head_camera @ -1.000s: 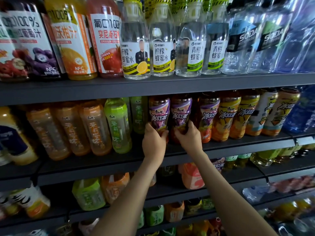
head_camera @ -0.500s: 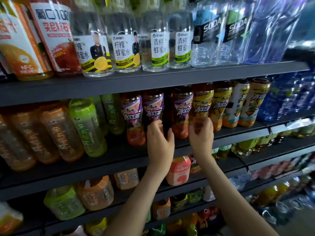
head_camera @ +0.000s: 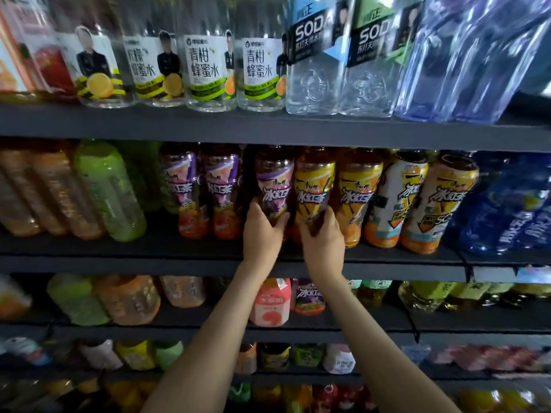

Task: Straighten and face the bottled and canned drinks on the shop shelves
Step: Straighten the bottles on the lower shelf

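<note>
Two hands [head_camera: 262,234] [head_camera: 323,242] grip two bottles [head_camera: 274,186] [head_camera: 313,186].

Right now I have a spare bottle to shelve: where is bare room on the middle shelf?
Bare shelf front between the green bottle and the left hand, before the purple-label bottles. Right of the right hand, yellow-label bottles stand packed.

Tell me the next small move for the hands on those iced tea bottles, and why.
Probably the left hand should ease the purple-label iced tea bottle leftward: a dark gap separates it from its two purple-label neighbours, while it crowds the yellow-label iced tea bottle that the right hand grips. Both labels already face out.
</note>
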